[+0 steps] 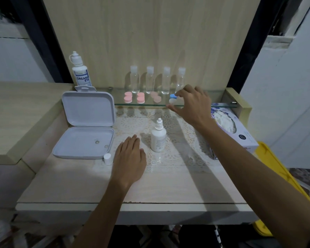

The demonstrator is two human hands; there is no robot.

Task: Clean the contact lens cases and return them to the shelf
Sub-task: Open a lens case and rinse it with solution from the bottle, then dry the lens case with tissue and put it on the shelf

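Observation:
Three pink contact lens cases lie in a row on the glass shelf. To their right is a blue-and-white lens case; my right hand pinches it between thumb and fingers at the shelf's front. My left hand rests flat, fingers straight, on the table beside a white solution bottle that stands uncapped. The bottle's small white cap stands left of that hand.
A grey hinged box stands open at the left. Several clear small bottles line the back of the shelf, with a larger Dream Eye bottle at its left end. A tissue box lies at the right on the lace mat.

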